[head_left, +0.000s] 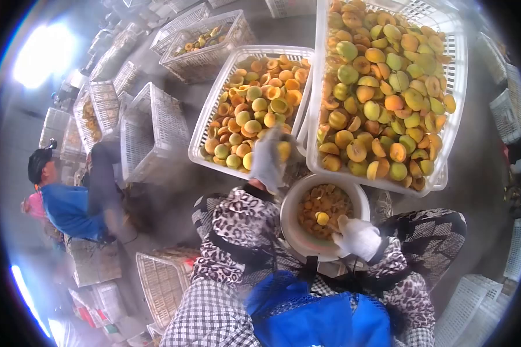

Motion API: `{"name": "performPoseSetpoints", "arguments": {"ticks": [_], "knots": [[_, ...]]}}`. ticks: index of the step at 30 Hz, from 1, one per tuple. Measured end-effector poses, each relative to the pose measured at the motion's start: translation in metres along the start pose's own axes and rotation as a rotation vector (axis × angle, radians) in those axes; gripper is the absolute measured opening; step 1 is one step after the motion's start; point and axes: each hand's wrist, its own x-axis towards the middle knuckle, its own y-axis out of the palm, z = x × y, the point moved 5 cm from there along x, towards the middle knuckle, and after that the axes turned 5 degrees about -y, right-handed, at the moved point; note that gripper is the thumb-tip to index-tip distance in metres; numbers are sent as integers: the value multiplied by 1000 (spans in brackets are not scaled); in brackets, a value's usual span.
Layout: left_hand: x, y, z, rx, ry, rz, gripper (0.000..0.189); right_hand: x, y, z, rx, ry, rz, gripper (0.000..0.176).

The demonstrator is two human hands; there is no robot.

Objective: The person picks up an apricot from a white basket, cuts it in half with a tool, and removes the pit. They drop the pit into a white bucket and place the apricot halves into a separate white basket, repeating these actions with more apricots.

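Observation:
My left hand point(265, 161), in a pale glove and blurred by motion, is at the near right corner of a white crate point(199, 128) of apricot halves point(259, 104). A yellow apricot point(283, 151) shows between its fingers. My right hand point(359, 239), also gloved, is over the right rim of a white bucket point(289, 203) between my knees. Its fingers are closed together; what they hold, if anything, cannot be made out. Brown apricot pits point(325, 199) fill the bucket's bottom, with one bright yellow piece point(322, 218) above them.
A larger white crate point(458, 87) heaped with apricots stands at the front right, close against the bucket. A co-worker in a blue shirt point(69, 209) sits at the left. White crates point(171, 136) stand around, one holding fruit point(205, 38). A tan crate point(159, 283) is beside my left leg.

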Motion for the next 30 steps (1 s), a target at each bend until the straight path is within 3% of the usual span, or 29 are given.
{"name": "performPoseSetpoints", "arguments": {"ticks": [1,3,4,5,6,9,11,12,13,14,16,17,19,20,21,23,24,26,27,28,29,30], "knots": [[7,-19,-12,415,257,-170,27,-1,13,-7,-115,-51,-74,35],[21,-46,0,1149,651,-468,33,-4,13,-8,62,-73,-88,30],[38,-52,-5,561,107,-237,46,-1,24,-11,95,-147,-199,28],[63,-56,19,1109,324,-304,51,0,34,-17,119,-213,-317,26],[53,-56,14,1151,449,-561,47,-14,-1,6,80,-112,-286,24],[5,-9,-88,631,627,-321,31,-25,-7,13,-43,10,-311,22],[-19,39,-102,395,724,76,27,-14,16,-2,-142,132,-20,21],[-31,71,-108,743,959,106,27,-4,25,-14,-75,270,291,20],[-30,98,-98,885,851,185,30,-13,20,-12,-61,275,282,20],[-29,118,-88,1000,744,223,34,-18,6,-6,18,136,58,18],[-28,140,-61,1163,826,149,37,-30,0,-12,155,-112,-384,16],[-28,149,-55,1326,908,74,40,-35,0,-22,155,-113,-388,16],[-29,156,-49,1382,891,131,45,-44,-14,-30,-40,-77,-620,20],[-30,159,-49,1328,773,209,43,-39,-14,-29,-168,42,-510,23],[-31,160,-48,1274,653,287,42,-42,-20,-26,-149,52,-530,23],[-36,156,-56,1120,578,317,38,-52,-44,-24,354,-4,-636,23],[-34,145,-56,771,343,331,36,-54,-56,-23,389,113,-613,24],[-41,133,-60,91,-189,327,32,-50,-59,-25,431,92,-719,26],[-44,131,-63,95,-195,332,32,-49,-60,-27,455,63,-826,27],[-47,131,-64,-211,-319,374,31,-46,-66,-23,454,-26,-936,29],[-53,132,-68,-519,-441,407,30,-42,-67,-21,457,-20,-934,29],[-61,132,-76,-479,-462,520,27,-37,-69,-18,449,18,-894,29]]}}
